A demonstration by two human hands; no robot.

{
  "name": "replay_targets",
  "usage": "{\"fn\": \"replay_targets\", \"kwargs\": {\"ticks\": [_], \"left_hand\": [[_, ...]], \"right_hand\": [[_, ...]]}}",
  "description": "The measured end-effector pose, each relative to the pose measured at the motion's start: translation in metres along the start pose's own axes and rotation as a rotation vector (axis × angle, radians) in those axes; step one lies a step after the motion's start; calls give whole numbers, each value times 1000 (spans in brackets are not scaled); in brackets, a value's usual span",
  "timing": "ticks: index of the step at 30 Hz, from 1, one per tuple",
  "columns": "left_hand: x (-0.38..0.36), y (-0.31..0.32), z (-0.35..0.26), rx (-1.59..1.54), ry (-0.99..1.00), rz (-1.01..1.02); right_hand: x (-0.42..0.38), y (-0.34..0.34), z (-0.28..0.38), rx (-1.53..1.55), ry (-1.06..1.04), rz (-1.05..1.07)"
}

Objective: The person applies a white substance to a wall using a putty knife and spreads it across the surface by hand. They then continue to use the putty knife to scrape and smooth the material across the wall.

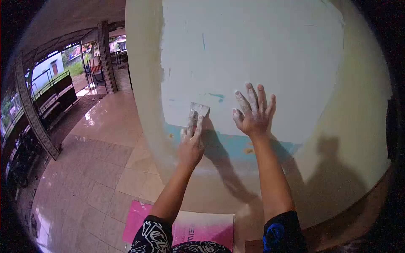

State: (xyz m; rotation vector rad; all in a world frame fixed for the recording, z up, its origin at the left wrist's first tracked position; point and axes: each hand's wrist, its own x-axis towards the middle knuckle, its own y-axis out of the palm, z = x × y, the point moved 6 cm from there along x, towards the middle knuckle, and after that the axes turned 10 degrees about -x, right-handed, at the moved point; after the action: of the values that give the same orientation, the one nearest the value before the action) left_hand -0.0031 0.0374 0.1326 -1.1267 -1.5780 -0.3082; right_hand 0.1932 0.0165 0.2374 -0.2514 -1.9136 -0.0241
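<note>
My left hand is closed round a small flat putty knife, its blade against the lower left of a white patch on the wall. To its right, my right hand has its fingers spread on the white patch, holding nothing. White residue coats the fingers of both hands. Small blue-green marks show between the hands. Below the white area runs a turquoise strip with orange-brown spots.
A pink and white board lies low in front of me by the wall. Tiled floor stretches to the left, with pillars, a dark bench and a seated person farther off. Shadows fall on the wall.
</note>
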Motion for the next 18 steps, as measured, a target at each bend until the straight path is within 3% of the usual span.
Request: {"fn": "replay_targets", "kwargs": {"ticks": [8,12,16,18], "left_hand": [[-46,9,30,47,-61,42],[4,-21,9,70,95,-53],[0,-22,25,22,5,15],[-37,-8,45,62,-45,26]], "right_hand": [[1,-3,0,-19,-3,-14],[-1,4,-2,-12,13,14],[-2,5,-4,-6,11,-15],[-3,5,-3,-21,0,-5]]}}
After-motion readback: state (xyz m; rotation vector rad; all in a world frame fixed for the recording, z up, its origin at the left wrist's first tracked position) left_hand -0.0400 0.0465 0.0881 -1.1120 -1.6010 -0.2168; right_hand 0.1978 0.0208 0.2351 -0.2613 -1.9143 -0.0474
